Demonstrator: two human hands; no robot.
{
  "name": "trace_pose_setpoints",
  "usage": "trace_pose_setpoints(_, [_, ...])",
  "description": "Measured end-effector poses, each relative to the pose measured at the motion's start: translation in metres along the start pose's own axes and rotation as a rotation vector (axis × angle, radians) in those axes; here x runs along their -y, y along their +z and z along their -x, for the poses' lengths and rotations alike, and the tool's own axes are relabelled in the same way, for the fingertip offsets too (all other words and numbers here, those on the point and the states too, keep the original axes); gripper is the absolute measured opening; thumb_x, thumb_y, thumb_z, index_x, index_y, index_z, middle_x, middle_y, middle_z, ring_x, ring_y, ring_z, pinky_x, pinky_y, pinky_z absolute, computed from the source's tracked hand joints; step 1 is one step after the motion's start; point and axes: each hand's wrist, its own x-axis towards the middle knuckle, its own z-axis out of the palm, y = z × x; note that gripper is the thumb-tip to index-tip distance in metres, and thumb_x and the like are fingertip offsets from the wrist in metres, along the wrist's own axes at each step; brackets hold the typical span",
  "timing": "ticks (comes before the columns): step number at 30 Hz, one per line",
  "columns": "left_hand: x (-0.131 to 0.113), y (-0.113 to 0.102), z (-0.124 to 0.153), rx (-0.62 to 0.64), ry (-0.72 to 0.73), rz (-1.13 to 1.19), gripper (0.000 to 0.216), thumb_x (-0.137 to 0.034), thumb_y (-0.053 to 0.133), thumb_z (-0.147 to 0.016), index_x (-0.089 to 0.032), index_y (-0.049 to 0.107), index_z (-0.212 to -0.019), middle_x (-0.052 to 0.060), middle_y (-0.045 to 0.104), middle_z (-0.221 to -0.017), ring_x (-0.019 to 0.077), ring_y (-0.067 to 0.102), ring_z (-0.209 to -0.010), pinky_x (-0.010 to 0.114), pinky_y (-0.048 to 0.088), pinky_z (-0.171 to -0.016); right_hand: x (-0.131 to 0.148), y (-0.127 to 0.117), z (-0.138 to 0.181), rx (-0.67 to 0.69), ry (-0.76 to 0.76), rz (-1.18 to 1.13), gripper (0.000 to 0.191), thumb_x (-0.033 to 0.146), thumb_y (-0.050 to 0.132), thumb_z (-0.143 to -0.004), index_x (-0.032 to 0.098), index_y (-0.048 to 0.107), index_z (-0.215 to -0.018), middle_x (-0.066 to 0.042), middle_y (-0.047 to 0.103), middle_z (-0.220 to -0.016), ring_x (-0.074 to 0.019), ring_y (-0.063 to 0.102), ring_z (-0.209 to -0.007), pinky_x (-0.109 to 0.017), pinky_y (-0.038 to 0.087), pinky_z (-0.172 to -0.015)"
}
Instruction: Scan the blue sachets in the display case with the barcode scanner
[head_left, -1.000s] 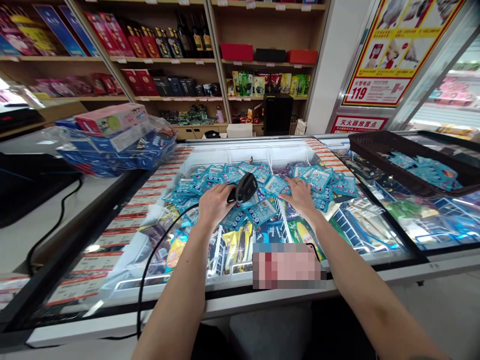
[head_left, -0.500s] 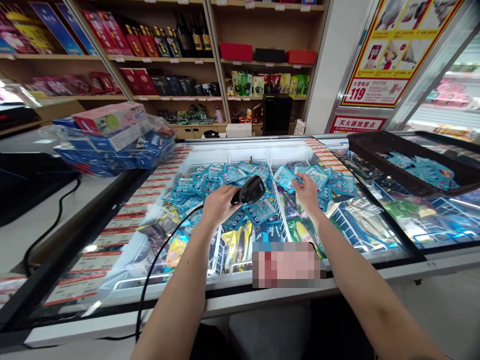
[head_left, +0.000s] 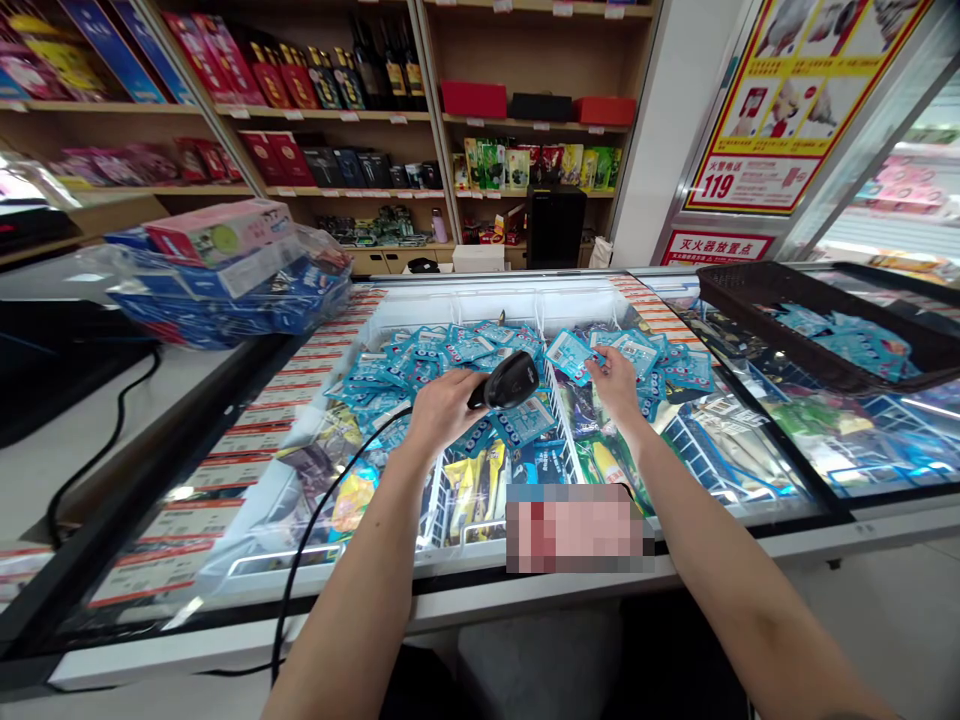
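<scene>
My left hand [head_left: 446,408] is closed round the handle of a black barcode scanner [head_left: 512,379], its head pointing right. A black cable [head_left: 315,515] runs from it down past my left forearm. My right hand [head_left: 616,385] pinches the edge of a blue packet [head_left: 570,356] with a printed white label, apart from the scanner. Around both hands, many similar blue packets [head_left: 375,370] lie spread on the glass lid of a chest freezer [head_left: 247,515]. Yellow ice-cream wrappers [head_left: 480,485] show below, in white wire baskets.
At the right stands a dark brown basket [head_left: 795,340] with more blue packets. Plastic-wrapped boxes [head_left: 225,265] are stacked at the left. A blurred-out pinkish item [head_left: 581,528] rests at the freezer's front edge. Stocked shelves [head_left: 337,115] rise behind.
Almost nothing differs. The scanner in my left hand has shifted very slightly to the right; my right hand stays on the same packet.
</scene>
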Motion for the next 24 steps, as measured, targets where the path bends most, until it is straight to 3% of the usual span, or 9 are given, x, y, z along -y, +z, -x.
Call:
trace_pose_setpoints(17, [-0.0015, 0.0021, 0.0, 0.019, 0.013, -0.02, 0.036, -0.033, 0.058, -0.079, -0.022, 0.056, -0.114, 0.005, 0.066, -0.101, 0.0238, 0.06, -0.099, 0.032, 0.045, -0.072, 0.0018, -0.0009, 0.0019, 0.01, -0.029, 0.001, 0.032, 0.038, 0.05, -0.08, 0.017, 0.061, -0.102, -0.005, 0.062, -0.077, -0.0194, 0.052, -0.07, -0.032, 0.041, -0.069])
trace_pose_setpoints(24, [0.0003, 0.0033, 0.001, 0.002, -0.007, -0.044, 0.034, -0.033, 0.056, -0.08, -0.022, 0.057, -0.112, 0.006, 0.067, -0.101, 0.0234, 0.06, -0.097, 0.032, 0.045, -0.072, -0.0067, -0.0055, -0.0015, -0.07, 0.016, 0.01, 0.038, 0.036, 0.045, -0.083, 0.02, 0.049, -0.117, -0.004, 0.06, -0.086, -0.0176, 0.052, -0.065, -0.035, 0.043, -0.072])
